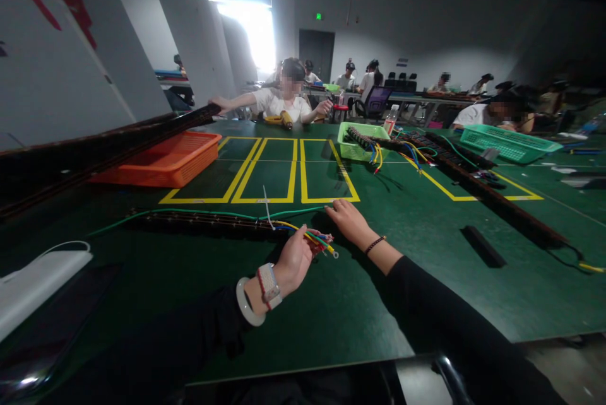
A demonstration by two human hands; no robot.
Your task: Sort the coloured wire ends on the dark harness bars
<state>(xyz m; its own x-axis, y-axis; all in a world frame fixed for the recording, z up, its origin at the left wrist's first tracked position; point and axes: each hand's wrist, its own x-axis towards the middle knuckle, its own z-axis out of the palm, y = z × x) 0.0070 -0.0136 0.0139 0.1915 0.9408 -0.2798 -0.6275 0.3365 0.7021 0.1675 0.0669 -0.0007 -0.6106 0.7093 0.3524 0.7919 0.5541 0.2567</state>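
Observation:
My left hand (pixel 296 258) is closed round a bundle of coloured wires (pixel 320 240) near the right end of a long dark wire harness (pixel 199 222). Yellow, blue, green and red wires stick out past my fingers, one tipped with a ring terminal (pixel 336 255). A white cable tie (pixel 267 206) stands up from the harness just left of this hand. My right hand (pixel 348 221) pinches the end of a loose green wire (pixel 293 211), which runs left above the harness.
An orange basket (pixel 194 162) stands at the left, below a long dark harness (pixel 142 134) held by a person opposite. Further right are a green basket (pixel 348 151), another harness (pixel 516 216) and a black block (pixel 483 246). A phone (pixel 61 323) lies near left.

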